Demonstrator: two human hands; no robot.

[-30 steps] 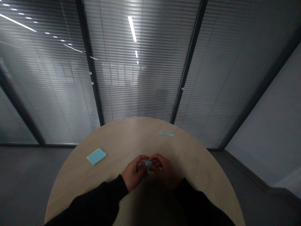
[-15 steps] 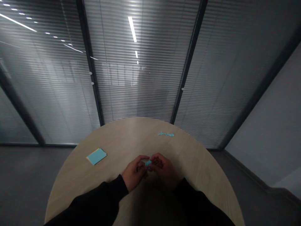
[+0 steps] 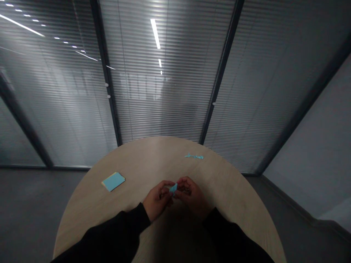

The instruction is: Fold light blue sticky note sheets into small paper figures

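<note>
A small folded piece of blue paper (image 3: pixel 173 188) is held between both hands over the near middle of the table. My left hand (image 3: pixel 157 200) pinches its left side with thumb and fingers. On the right side, my right hand (image 3: pixel 193 197) grips it between thumb and index finger, the other fingers curled. A stack of blue sheets (image 3: pixel 113 182) with a yellowish edge lies on the table to the left. Farther back on the right is a thin row of small blue pieces (image 3: pixel 194 156), too small to make out singly.
The round wooden table (image 3: pixel 153 157) reaches back to a glass partition with blinds (image 3: pixel 161 109). A pale wall (image 3: pixel 323 146) stands at the right, and grey floor shows on both sides.
The blue paper between my fingers has turned and shows a larger, pointed face. My right fingertips have shifted slightly upward; my left hand is almost where it was.
</note>
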